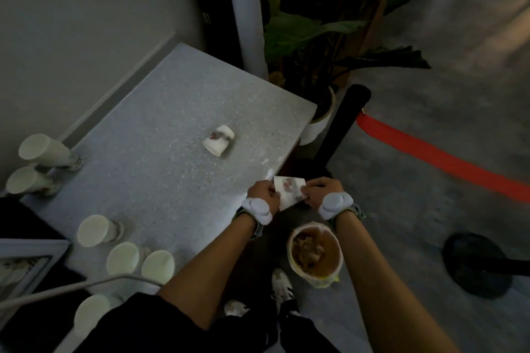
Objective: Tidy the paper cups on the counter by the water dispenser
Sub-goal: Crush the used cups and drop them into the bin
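Both forearms extend forward. The left hand (262,190) and right hand (318,190) pinch a paper cup (288,190), apparently flattened, between their fingers, just past the worktop's (172,112) near right corner, above the bin (315,255).

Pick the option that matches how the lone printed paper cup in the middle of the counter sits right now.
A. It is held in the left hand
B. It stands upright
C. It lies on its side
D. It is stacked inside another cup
C. The printed cup lies tipped on its side on the counter, alone and away from both hands, which together hold a different cup past the counter's edge.
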`<control>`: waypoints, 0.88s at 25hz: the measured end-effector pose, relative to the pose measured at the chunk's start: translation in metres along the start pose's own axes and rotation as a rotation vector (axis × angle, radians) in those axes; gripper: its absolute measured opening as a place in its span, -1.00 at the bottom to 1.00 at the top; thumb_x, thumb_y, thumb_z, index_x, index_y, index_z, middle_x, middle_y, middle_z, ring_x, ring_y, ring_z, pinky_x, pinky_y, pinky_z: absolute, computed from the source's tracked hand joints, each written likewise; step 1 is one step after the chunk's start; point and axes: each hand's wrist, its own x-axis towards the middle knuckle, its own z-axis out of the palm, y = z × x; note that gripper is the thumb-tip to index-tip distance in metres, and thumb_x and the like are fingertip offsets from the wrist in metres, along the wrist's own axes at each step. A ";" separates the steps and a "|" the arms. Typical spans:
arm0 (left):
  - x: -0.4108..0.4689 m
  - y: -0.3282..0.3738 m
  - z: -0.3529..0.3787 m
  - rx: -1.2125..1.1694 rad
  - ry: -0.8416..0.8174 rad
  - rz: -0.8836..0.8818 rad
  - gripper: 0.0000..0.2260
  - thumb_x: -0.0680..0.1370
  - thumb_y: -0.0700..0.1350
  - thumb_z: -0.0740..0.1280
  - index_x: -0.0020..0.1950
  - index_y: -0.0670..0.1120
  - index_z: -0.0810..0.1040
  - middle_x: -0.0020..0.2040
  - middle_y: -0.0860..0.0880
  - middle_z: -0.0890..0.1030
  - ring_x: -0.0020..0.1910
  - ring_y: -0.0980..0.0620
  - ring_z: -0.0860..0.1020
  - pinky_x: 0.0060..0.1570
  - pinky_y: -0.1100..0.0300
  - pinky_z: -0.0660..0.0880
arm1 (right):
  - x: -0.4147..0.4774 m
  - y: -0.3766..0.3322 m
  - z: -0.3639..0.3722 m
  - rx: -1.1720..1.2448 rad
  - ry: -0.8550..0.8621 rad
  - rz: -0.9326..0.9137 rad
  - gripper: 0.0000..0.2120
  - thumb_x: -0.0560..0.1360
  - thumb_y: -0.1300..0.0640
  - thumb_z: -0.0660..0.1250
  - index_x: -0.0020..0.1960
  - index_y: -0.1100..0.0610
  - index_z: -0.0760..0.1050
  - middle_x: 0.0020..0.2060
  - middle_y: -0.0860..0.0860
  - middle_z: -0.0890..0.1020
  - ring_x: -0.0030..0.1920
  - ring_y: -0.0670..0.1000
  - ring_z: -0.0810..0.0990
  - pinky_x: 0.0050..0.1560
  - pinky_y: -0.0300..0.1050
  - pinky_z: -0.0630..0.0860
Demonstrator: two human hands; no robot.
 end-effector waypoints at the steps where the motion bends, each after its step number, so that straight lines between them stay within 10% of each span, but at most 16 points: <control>1: -0.003 0.000 0.007 -0.004 -0.029 0.006 -0.75 0.54 -0.09 0.35 0.12 -0.22 0.61 0.11 -0.18 0.65 0.08 -0.18 0.61 0.01 0.15 0.49 | -0.003 0.009 -0.005 -0.013 0.004 0.019 -0.77 0.42 0.18 0.46 0.06 0.22 0.64 0.10 0.22 0.66 0.12 0.24 0.62 0.23 0.11 0.54; 22: -0.042 0.019 0.107 0.120 -0.341 -0.048 -0.82 0.57 -0.07 0.31 0.10 -0.12 0.61 -0.01 -0.08 0.60 0.08 -0.10 0.60 0.11 0.13 0.51 | 0.008 0.170 -0.062 -0.010 0.035 0.345 -0.67 0.44 0.14 0.43 0.16 0.24 0.60 0.12 0.22 0.65 -0.11 0.05 0.53 0.01 -0.09 0.53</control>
